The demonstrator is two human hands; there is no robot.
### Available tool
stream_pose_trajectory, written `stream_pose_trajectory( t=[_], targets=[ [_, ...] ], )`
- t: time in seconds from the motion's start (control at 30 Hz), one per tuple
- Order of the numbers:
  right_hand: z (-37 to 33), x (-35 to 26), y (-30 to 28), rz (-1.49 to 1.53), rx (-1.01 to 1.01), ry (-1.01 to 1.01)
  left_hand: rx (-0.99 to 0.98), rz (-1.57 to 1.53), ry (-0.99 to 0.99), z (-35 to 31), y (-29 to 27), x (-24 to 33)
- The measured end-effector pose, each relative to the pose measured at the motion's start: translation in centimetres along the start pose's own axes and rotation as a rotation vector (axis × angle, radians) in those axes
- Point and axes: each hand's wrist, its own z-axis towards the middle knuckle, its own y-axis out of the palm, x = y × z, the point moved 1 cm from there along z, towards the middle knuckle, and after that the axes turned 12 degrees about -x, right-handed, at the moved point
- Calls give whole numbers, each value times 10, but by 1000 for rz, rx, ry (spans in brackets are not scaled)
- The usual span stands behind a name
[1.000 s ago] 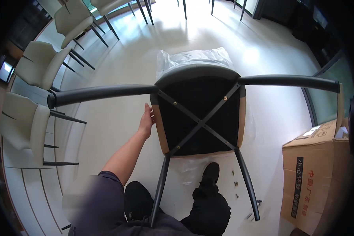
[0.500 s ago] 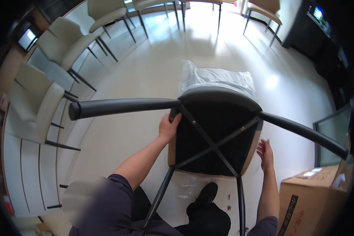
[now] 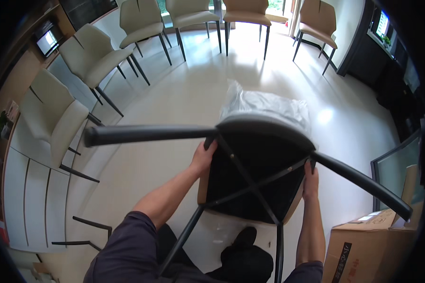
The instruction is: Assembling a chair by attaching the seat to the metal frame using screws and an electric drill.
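Observation:
An upturned chair (image 3: 231,198) is in front of me, its black underside facing up and a dark metal cross frame bolted over it. Black legs stick out from the corners of the seat, two spreading away to the sides and two running toward my body. My left hand (image 3: 204,158) is wrapped round the seat's left edge, just below the far left leg. On the opposite edge, below the far right leg, my right hand (image 3: 310,181) grips the seat too. Its fingertips are partly hidden. Beyond the seat, a clear plastic-wrapped bundle (image 3: 269,104) touches or lies behind the chair.
Upright beige and tan chairs (image 3: 92,59) stand in an arc along the left and far side. An open cardboard box (image 3: 363,250) sits at my near right, beside a glass-panelled frame (image 3: 394,165). Loose black leg frames (image 3: 87,231) lie at near left. My shoe (image 3: 244,236) is below the seat.
My right hand has moved from beside the seat onto its right edge and closed on it. The chair has tilted slightly. My view has lifted, showing more of the far chairs.

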Motion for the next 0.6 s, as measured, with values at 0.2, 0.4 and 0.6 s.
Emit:
stream_pose_trajectory(
  t=[0.2, 0.4, 0.6],
  targets=[
    [-38, -125, -21, 58, -28, -325, -21, -175, 217, -24, -27, 110],
    [-85, -276, 15, 304, -110, -589, -109, -359, 644, -61, -110, 240],
    [-103, -454, 71, 794, -1223, -545, -136, -65, 723, -134, -246, 386]
  ],
)
